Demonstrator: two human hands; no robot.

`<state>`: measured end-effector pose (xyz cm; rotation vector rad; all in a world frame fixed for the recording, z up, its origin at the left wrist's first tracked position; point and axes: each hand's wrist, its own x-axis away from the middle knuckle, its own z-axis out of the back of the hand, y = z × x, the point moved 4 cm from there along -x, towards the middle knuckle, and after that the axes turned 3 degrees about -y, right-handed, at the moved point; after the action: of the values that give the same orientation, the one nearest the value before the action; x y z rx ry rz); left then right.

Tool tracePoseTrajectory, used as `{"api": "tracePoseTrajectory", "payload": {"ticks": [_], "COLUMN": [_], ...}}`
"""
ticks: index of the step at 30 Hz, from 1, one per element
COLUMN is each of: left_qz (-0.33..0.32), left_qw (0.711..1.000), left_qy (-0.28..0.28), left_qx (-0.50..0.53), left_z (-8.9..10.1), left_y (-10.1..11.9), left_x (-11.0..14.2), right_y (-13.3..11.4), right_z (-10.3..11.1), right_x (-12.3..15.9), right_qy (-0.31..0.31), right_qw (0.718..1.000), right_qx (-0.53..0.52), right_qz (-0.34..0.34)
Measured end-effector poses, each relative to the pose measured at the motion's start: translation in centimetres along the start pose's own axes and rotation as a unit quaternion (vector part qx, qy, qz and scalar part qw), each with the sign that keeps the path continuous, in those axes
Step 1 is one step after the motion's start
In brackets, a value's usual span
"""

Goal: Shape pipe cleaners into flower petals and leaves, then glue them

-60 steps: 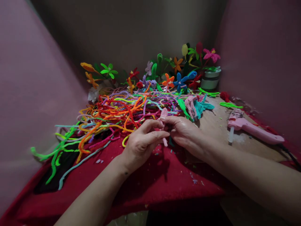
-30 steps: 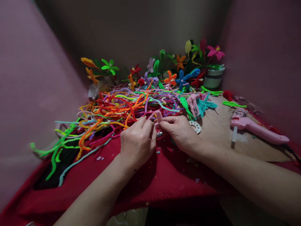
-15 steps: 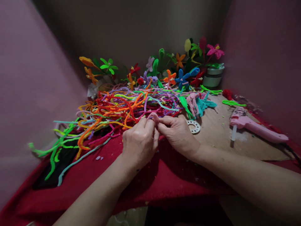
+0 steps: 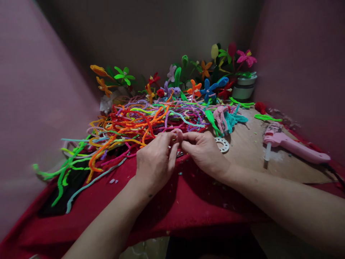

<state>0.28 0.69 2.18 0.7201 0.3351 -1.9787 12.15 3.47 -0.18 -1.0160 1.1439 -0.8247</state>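
Observation:
Between my fingertips is a short pink pipe cleaner [image 4: 179, 135], bent over in a curve. My left hand [image 4: 156, 158] grips one end of it in a pinch. From the other side, my right hand [image 4: 205, 153] pinches it between thumb and forefinger. Most of the pink piece is hidden by my fingers. Right behind my hands spreads a big tangled heap of coloured pipe cleaners [image 4: 134, 120]. A white ring with holes [image 4: 224, 145] lies beside my right hand, partly covered by it.
A pink glue gun [image 4: 293, 144] rests on a brown board [image 4: 248, 158] at the right. Pipe-cleaner flowers [image 4: 207, 90] and a pale pot [image 4: 243, 90] line the back. A dark flat object [image 4: 59, 196] lies at left on the red cloth [image 4: 205, 212].
My hands have drawn together and turned over the pink pipe cleaner, which stuck up straight earlier and is now bent. The white ring has come into view beside my right hand.

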Motion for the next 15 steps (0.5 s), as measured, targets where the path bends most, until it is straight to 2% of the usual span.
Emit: {"api": "tracePoseTrajectory", "payload": {"ticks": [3,5,7,11,15], "left_qz": [0.031,0.028,0.0,-0.093,-0.12], "left_qw": [0.997,0.995,0.994,0.995,0.992], "left_qy": [-0.031,-0.051,-0.055,-0.017,0.006], "left_qx": [0.058,0.08,0.09,0.041,-0.038], "left_z": [0.1,0.06,-0.02,-0.28,-0.45], "left_y": [-0.58,-0.82,-0.93,-0.78,-0.36], "left_x": [-0.14,-0.27,-0.36,-0.13,0.23], "right_y": [0.17,0.3,0.4,0.42,0.33], "right_z": [0.33,0.61,0.87,1.0,0.81], "right_x": [-0.28,-0.46,-0.6,-0.65,-0.54], "right_qy": [0.007,0.021,0.033,0.027,0.005], "right_qw": [0.998,0.996,0.994,0.995,0.997], "right_qx": [-0.045,-0.062,-0.068,-0.061,-0.054], "right_qz": [-0.049,-0.068,-0.077,-0.078,-0.047]}}
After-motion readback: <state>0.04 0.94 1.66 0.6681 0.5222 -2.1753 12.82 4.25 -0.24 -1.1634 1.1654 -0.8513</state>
